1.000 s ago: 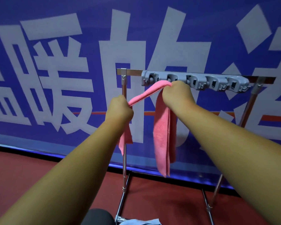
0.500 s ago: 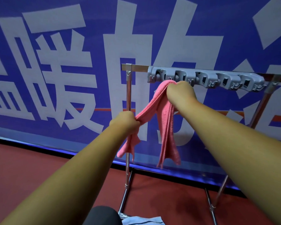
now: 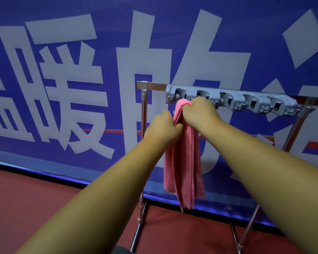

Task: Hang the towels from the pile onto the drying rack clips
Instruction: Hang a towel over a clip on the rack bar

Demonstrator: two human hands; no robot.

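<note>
Both hands (image 3: 162, 128) (image 3: 202, 111) grip pink towel (image 3: 184, 162) under clip rail (image 3: 246, 99)

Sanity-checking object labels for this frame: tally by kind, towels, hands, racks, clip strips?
pink towel: 1
hands: 2 (left hand, right hand)
drying rack: 1
grey clip strip: 1
total: 5

The pink towel (image 3: 184, 162) was bunched lengthwise and hung in long vertical folds, its lower end dangling free. Its top end was raised to the left end of the grey clip strip (image 3: 246, 101), touching it below the first clips, pinched there by the right hand (image 3: 202, 110), with the left hand (image 3: 163, 129) gripping just beneath. The strip ran along the top bar of the upright metal drying rack (image 3: 144, 114)
</note>
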